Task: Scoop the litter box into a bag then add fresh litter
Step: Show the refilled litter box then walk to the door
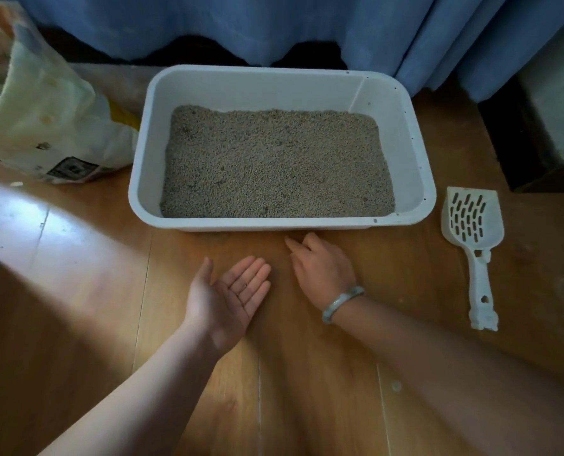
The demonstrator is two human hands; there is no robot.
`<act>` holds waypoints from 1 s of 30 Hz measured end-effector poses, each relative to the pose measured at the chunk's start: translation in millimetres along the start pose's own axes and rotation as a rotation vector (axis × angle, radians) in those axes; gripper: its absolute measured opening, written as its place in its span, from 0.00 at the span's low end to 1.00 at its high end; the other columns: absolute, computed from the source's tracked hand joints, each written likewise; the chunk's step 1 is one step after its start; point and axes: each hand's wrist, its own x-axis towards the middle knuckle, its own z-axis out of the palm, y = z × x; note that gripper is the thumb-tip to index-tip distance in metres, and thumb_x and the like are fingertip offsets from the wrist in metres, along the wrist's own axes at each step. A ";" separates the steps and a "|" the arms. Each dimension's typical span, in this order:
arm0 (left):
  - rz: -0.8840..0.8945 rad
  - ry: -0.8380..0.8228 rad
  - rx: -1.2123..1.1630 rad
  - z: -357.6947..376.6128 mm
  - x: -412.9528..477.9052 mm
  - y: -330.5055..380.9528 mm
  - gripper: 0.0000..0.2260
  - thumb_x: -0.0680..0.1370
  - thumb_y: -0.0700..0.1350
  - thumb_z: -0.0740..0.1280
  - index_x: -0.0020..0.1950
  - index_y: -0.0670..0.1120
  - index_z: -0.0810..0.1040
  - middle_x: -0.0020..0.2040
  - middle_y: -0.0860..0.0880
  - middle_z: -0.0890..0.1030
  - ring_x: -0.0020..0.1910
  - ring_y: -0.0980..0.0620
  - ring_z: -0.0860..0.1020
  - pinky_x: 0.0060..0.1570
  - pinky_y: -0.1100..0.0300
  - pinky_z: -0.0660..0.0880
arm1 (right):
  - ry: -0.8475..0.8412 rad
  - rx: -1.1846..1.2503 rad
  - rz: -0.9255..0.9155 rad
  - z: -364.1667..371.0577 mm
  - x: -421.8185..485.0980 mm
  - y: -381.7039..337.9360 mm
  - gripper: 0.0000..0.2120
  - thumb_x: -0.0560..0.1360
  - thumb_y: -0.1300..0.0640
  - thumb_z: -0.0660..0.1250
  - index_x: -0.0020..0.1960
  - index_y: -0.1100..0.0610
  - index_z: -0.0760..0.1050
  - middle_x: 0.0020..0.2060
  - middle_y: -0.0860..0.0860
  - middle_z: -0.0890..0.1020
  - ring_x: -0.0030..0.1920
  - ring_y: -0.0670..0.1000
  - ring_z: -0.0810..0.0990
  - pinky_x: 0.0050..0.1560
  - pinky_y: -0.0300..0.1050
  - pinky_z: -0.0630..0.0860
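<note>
A white litter box (144,179) stands on the wooden floor, filled with an even layer of grey-beige litter (275,162). A white slotted scoop (473,236) lies on the floor to the box's right, handle toward me. A large white and yellow litter bag (40,116) slumps at the left of the box. My left hand (233,296) lies palm up in front of the box, fingers together, with a few litter grains on the palm. My right hand (320,268), a pale green bangle on its wrist, rests palm down beside it, fingertips near the box's front rim.
Blue curtains (274,24) hang right behind the box. A dark piece of furniture (537,139) stands at the far right. A small pale speck (396,386) lies on the floor near my right forearm.
</note>
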 end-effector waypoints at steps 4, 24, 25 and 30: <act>-0.007 0.009 0.006 -1.3 0.1 -0.3 0.29 0.80 0.61 0.50 0.54 0.38 0.78 0.49 0.41 0.84 0.45 0.47 0.84 0.54 0.53 0.75 | 0.028 -0.068 0.097 -6.2 -3.1 7.5 0.13 0.69 0.56 0.68 0.54 0.55 0.80 0.35 0.52 0.79 0.32 0.55 0.79 0.31 0.43 0.72; 0.005 0.020 0.019 -7.2 -7.3 1.4 0.29 0.80 0.61 0.50 0.57 0.39 0.77 0.52 0.42 0.84 0.49 0.47 0.83 0.50 0.54 0.80 | 0.006 -0.145 -0.108 -9.8 -8.9 9.5 0.21 0.67 0.56 0.54 0.53 0.51 0.81 0.33 0.50 0.77 0.31 0.53 0.77 0.33 0.42 0.69; 0.011 0.025 0.015 -8.2 -7.1 3.0 0.29 0.80 0.61 0.50 0.56 0.39 0.77 0.51 0.42 0.84 0.48 0.47 0.84 0.51 0.53 0.80 | -0.001 -0.133 -0.141 -8.8 -11.8 7.0 0.21 0.67 0.56 0.55 0.54 0.51 0.81 0.33 0.49 0.76 0.31 0.52 0.76 0.33 0.42 0.69; 0.040 0.043 -0.001 -11.1 -7.1 8.6 0.29 0.80 0.61 0.50 0.55 0.38 0.78 0.49 0.42 0.84 0.46 0.47 0.84 0.53 0.54 0.76 | -0.027 -0.033 -0.254 -6.1 -29.5 -1.2 0.18 0.66 0.61 0.68 0.55 0.51 0.80 0.32 0.50 0.74 0.31 0.52 0.74 0.33 0.43 0.68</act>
